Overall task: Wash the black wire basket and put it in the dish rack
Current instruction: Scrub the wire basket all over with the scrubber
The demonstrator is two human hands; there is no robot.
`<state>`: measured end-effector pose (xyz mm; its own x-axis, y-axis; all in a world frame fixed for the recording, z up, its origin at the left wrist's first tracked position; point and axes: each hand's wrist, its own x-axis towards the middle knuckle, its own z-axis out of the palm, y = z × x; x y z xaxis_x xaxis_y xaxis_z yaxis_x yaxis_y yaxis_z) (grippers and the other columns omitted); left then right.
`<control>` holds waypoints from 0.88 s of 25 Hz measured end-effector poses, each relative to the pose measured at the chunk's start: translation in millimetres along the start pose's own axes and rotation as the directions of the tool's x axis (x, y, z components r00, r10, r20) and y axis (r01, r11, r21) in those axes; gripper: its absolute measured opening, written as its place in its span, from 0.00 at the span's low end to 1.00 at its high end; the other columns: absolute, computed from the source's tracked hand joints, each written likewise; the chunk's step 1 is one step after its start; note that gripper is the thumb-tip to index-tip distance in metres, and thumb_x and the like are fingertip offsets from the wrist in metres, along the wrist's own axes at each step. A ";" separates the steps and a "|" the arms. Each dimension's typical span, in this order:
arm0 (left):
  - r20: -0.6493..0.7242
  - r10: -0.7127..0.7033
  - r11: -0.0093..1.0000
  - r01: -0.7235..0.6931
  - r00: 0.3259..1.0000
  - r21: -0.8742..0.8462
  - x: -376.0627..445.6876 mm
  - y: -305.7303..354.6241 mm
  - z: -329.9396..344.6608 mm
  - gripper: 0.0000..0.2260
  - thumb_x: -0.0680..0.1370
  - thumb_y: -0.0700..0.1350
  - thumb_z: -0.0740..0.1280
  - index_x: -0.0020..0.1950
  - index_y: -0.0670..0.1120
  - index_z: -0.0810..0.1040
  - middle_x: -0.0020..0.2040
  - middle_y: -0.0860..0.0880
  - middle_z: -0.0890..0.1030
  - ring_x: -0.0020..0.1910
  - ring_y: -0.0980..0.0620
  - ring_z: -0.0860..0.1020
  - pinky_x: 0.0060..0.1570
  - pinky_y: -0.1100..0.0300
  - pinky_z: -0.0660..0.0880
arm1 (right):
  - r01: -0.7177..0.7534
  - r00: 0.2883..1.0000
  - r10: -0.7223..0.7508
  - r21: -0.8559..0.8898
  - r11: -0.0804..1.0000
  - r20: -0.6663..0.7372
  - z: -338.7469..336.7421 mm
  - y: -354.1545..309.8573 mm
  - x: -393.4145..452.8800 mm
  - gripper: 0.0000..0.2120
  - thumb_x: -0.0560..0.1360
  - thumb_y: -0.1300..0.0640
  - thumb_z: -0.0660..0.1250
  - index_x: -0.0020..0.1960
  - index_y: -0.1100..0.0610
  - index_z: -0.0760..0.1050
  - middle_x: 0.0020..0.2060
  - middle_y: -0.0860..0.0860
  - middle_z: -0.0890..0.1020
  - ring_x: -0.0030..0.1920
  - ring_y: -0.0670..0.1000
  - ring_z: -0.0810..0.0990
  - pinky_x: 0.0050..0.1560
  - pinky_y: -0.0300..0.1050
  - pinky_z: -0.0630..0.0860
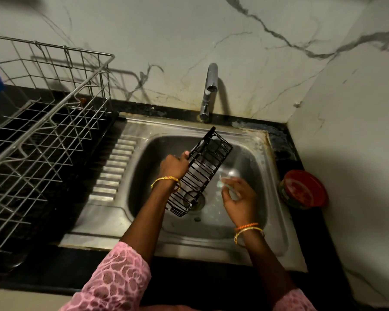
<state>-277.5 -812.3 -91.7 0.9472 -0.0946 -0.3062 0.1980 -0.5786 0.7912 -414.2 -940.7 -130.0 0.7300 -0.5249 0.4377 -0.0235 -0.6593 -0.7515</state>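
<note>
Left hand (174, 165) gripping black wire basket (202, 171) tilted over steel sink (276, 194), right hand (239, 202) blurred, fingers spread, tap (209, 90) far, dish rack (54, 122) left, red-lidded tub (303, 189) right

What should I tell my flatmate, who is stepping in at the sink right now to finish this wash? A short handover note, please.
Left hand grips the black wire basket by its upper left edge, holding it tilted over the sink bowl.
Right hand is open beside the basket, blurred, holding nothing I can make out.
The tap shows no clear stream; whether water runs cannot be told.
The dish rack stands on the counter left of the sink.
Done: basket picked up, held in the sink.
Left: finish washing, then set it in the rack.
</note>
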 end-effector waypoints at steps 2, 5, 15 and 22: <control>0.023 0.056 0.998 -0.056 0.998 0.014 -5.6 -1.8 -0.7 0.21 0.80 0.55 0.60 0.37 0.42 0.81 0.35 0.45 0.81 0.34 0.49 0.76 0.41 0.58 0.72 | 0.049 0.999 -0.049 0.087 0.995 0.005 12.3 -19.8 24.7 0.08 0.71 0.66 0.67 0.48 0.59 0.81 0.45 0.48 0.79 0.47 0.45 0.78 0.50 0.34 0.76; 0.006 0.113 0.994 -0.113 0.994 0.009 -13.8 -4.9 3.1 0.22 0.81 0.53 0.57 0.35 0.43 0.80 0.38 0.42 0.83 0.36 0.47 0.80 0.44 0.57 0.75 | 0.128 0.970 -0.143 0.086 0.988 0.195 32.6 -41.8 51.9 0.08 0.73 0.68 0.66 0.49 0.62 0.81 0.47 0.54 0.80 0.49 0.45 0.77 0.52 0.30 0.73; 0.087 0.038 0.944 -0.008 0.996 -0.331 -28.6 -1.4 -6.9 0.31 0.81 0.61 0.49 0.43 0.36 0.77 0.31 0.45 0.81 0.18 0.57 0.72 0.18 0.70 0.64 | 0.240 0.953 -0.223 -0.063 0.969 0.205 13.6 -8.7 10.9 0.13 0.69 0.74 0.64 0.47 0.63 0.81 0.50 0.58 0.80 0.50 0.52 0.78 0.55 0.25 0.68; -0.002 0.093 0.980 -0.092 0.996 -0.176 -23.5 -7.6 -3.1 0.20 0.76 0.54 0.67 0.27 0.44 0.77 0.27 0.46 0.79 0.25 0.52 0.72 0.37 0.59 0.71 | 0.290 0.939 -0.278 -0.032 0.957 0.201 36.4 -28.0 29.0 0.11 0.71 0.72 0.62 0.49 0.65 0.80 0.48 0.59 0.80 0.49 0.55 0.78 0.54 0.37 0.72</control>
<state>-300.5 -803.1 -88.8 0.9619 -0.1466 -0.2306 0.1516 -0.4161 0.8966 -367.5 -917.9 -114.2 0.8294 -0.2019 0.5209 0.1673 -0.7998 -0.5764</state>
